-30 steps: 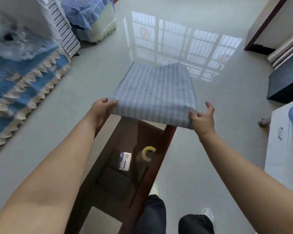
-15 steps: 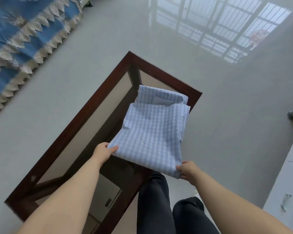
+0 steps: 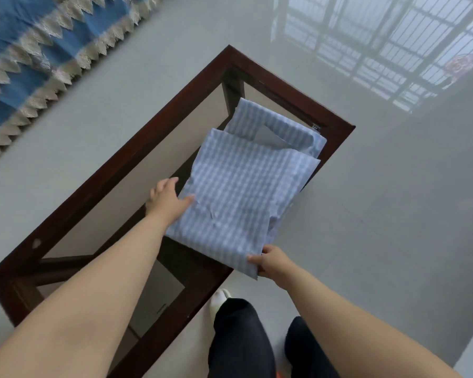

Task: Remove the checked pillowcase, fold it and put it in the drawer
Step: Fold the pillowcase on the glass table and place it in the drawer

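Checked pillowcase [image 3: 246,192] lies partly folded at the tabletop's [image 3: 126,165] far right corner, overhanging the right edge. Left hand [image 3: 165,199] – thumb on the cloth, fingers apparently tucked beneath. Right hand [image 3: 272,261] pinches the near corner.

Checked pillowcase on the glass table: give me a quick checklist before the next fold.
1. Right hand pinches the near corner: ok.
2. Left hand grips the left edge, thumb on top: ok.
3. Checked pillowcase lies flat: not ok, far end bunched and doubled over.
4. Fully supported by the glass table: not ok, near right corner overhangs the frame.
5. Edges aligned: not ok.
6. Drawer within reach: cannot tell, none in view.
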`<state>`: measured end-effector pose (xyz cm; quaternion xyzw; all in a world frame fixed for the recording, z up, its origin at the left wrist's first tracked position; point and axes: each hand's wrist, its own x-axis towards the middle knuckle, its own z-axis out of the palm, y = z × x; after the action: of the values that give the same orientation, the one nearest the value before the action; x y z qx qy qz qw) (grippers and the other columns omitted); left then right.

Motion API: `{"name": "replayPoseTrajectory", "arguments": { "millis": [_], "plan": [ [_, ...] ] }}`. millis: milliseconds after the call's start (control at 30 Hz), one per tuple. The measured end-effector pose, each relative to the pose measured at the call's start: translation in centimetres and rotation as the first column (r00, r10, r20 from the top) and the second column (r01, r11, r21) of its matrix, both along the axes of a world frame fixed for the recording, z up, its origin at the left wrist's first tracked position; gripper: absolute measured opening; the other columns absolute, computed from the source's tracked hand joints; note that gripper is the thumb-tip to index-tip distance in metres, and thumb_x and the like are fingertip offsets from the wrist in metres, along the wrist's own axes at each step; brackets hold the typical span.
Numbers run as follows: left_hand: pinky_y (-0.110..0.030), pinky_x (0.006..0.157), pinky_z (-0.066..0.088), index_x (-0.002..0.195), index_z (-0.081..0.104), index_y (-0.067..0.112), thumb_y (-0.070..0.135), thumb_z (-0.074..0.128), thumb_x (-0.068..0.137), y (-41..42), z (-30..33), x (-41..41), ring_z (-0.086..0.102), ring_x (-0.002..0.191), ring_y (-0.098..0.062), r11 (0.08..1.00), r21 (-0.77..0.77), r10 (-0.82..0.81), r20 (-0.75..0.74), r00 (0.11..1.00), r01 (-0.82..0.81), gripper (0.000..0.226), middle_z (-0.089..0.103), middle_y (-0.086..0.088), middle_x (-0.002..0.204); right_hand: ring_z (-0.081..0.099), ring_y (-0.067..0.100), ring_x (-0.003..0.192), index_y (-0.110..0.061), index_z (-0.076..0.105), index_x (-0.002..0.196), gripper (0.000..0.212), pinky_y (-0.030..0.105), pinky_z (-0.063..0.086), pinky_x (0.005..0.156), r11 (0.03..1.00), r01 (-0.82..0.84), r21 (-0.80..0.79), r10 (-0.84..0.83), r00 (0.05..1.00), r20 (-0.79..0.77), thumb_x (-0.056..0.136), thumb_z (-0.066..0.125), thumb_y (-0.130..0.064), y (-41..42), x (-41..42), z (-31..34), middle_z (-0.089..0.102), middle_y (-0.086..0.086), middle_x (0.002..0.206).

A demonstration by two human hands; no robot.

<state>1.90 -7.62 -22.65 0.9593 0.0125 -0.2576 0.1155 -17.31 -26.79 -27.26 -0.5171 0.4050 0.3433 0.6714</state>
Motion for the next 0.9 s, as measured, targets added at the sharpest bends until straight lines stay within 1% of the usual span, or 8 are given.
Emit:
{"name": "replayPoseTrajectory", "arguments": {
  "millis": [100,200,300,467,567,667,767,900],
  "plan": [
    [-0.052,0.115,0.018,0.149,0.02,0.027,0.061,0.048,0.088,-0.2,-5.2,0.2,0.011,0.145,-0.03,0.995,0.036,-0.089,-0.073,0.993,0.092,0.075,0.012,-0.005,0.159,0.068,0.022,0.092,-0.016,0.063,0.107,0.034,0.039,0.057,0.085,0.976,-0.201,-0.082,0.201,0.98,-0.014,0.086,0.064,-0.043,-0.1,0.6,-2.8,0.07,0.003,0.1],
    [-0.05,0.113,0.02,0.15,0.018,0.024,0.066,0.038,0.089,-0.7,-9.2,1.6,0.019,0.143,-0.032,0.999,0.018,-0.032,0.048,0.998,0.031,0.076,0.016,-0.007,0.158,0.07,0.017,0.071,-0.014,0.054,0.078,0.048,0.041,0.059,0.071,0.865,-0.215,-0.453,0.264,0.963,0.048,0.082,0.056,-0.063,-2.5,2.2,-4.9,0.067,0.002,0.077],
    [-0.048,0.112,0.025,0.149,0.022,0.013,0.061,0.031,0.093,-1.6,-12.2,3.8,0.03,0.138,-0.035,0.987,-0.098,0.145,0.156,0.977,-0.131,0.074,0.027,-0.013,0.154,0.067,0.019,0.08,-0.015,0.051,0.112,0.067,0.041,0.056,0.071,0.72,0.026,-0.694,0.153,0.969,0.195,0.075,0.055,-0.071,-4.6,5.1,-6.3,0.065,0.001,0.093],
    [-0.046,0.11,0.028,0.144,0.03,0.005,0.063,0.035,0.091,-3.8,-16.1,7.9,0.033,0.135,-0.039,0.962,-0.122,0.263,0.161,0.951,-0.245,0.079,0.036,-0.019,0.148,0.063,0.024,0.089,-0.005,0.022,0.142,0.101,0.047,0.057,0.077,0.742,0.127,-0.658,0.116,0.943,0.312,0.072,0.067,-0.063,-5.4,9.2,-9.4,0.059,0.009,0.108],
    [-0.044,0.104,0.04,0.136,0.044,0.002,0.06,0.046,0.088,-4.7,-17.7,9.5,0.048,0.124,-0.039,0.95,-0.183,0.285,0.16,0.945,-0.255,0.075,0.05,-0.019,0.137,0.064,0.025,0.09,-0.01,0.049,0.116,0.067,0.042,0.055,0.078,0.703,0.179,-0.688,0.133,0.918,0.374,0.07,0.071,-0.053,-4.7,9.9,-12.5,0.064,0.005,0.098],
    [-0.042,0.095,0.049,0.128,0.053,0.002,0.051,0.056,0.087,-4.9,-18.3,10.0,0.059,0.111,-0.037,0.903,-0.337,0.318,0.104,0.942,-0.267,0.064,0.059,-0.016,0.127,0.062,0.023,0.067,0.002,0.065,0.083,0.027,0.04,0.055,0.061,0.786,0.266,-0.559,0.086,0.848,0.523,0.072,0.064,-0.023,-4.6,10.6,-13.9,0.063,0.007,0.073],
    [-0.037,0.09,0.05,0.12,0.058,0.005,0.042,0.057,0.09,-4.2,-18.4,8.4,0.061,0.106,-0.032,0.872,-0.454,0.298,0.199,0.934,-0.182,0.047,0.063,-0.014,0.121,0.058,0.022,0.067,0.007,0.064,0.088,0.022,0.036,0.049,0.061,0.861,0.34,-0.378,-0.045,0.791,0.61,0.075,0.058,-0.01,-4.6,10.4,-13.8,0.059,0.01,0.072],
    [-0.041,0.106,0.04,0.137,0.045,0.013,0.05,0.052,0.092,-2.5,-16.2,4.3,0.047,0.127,-0.026,0.848,-0.525,0.301,0.366,0.881,-0.072,0.058,0.049,-0.008,0.14,0.063,0.024,0.077,-0.005,0.063,0.092,0.013,0.042,0.055,0.074,0.902,0.366,-0.229,-0.117,0.718,0.687,0.083,0.053,-0.005,-3.0,8.7,-11.3,0.065,0.009,0.084]
  ]
}}
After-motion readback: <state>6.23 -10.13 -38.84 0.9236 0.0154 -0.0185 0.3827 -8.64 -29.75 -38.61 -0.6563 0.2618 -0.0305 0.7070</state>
